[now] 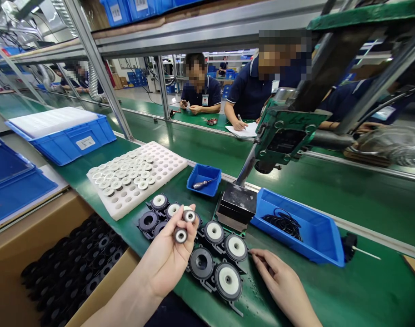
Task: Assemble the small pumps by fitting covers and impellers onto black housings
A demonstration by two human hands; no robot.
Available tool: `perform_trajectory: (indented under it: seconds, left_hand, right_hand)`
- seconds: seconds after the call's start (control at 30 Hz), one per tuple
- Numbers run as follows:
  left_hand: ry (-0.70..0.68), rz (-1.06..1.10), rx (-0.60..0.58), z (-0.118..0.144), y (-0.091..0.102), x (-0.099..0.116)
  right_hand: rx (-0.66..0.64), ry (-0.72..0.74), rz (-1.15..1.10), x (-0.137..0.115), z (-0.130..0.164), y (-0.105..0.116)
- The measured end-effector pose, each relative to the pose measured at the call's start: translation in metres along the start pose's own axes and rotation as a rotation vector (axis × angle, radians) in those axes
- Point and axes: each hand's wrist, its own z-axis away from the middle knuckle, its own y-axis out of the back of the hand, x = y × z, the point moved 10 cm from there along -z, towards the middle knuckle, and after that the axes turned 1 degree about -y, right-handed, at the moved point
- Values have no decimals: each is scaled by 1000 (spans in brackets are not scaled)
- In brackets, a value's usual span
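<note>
My left hand [169, 259] is closed around small round metal parts with centre holes; two show plainly, an upper metal part [189, 216] and a lower metal part [180, 235]. It hovers above rows of black round plastic housings, partly covering them. Some hold white rings, like the front housing with a white ring [224, 290]; another black housing [201, 263] shows no white ring. My right hand [282, 277] rests by the right edge of the housings, thumb and forefinger together beside a housing with a white ring [236, 247]. Whatever is between those fingertips is too small to make out.
A white foam tray [173, 159] carries many white rings. Behind the housings are a small blue bin [193, 179] with a screwdriver, a green press [278, 136], and a long blue bin [316, 236] with black rings. A cardboard box [101, 281] of black parts stands left. Co-workers sit opposite.
</note>
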Motion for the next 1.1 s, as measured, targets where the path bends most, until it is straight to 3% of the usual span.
perform_trajectory:
  seconds: [0.1, 0.23, 0.37, 0.53, 0.67, 0.77, 0.9, 1.03, 1.1]
  left_hand:
    - [108, -17, -42, 17, -2, -14]
    - [151, -280, -90, 41, 1, -25]
    - [-7, -545, -252, 55, -13, -25]
    - [-159, -703, -196, 56, -16, -19]
    - [-416, -874, -202, 46, -18, 15]
    - [-637, -1295, -206, 36, -14, 38]
    - [-699, -1979, -327, 20, 3, 24]
    - [-798, -2170, -457, 19, 10, 7]
    - [-762, -2232, -500, 18, 11, 0]
  right_hand:
    - [9, 4, 1, 0, 0, 1]
    - [3, -2, 0, 2, 0, 0]
    - [-10, -7, -9, 3, 1, -3]
    - [-38, -24, -5, 4, 1, -6]
    - [-42, -28, 13, -2, 3, -6]
    - [-43, -30, 18, -5, 4, -6]
    - [-36, -18, 22, -7, 4, -6]
    - [-27, 7, 22, -9, 4, -6]
    - [-26, 10, 26, -7, 4, -7]
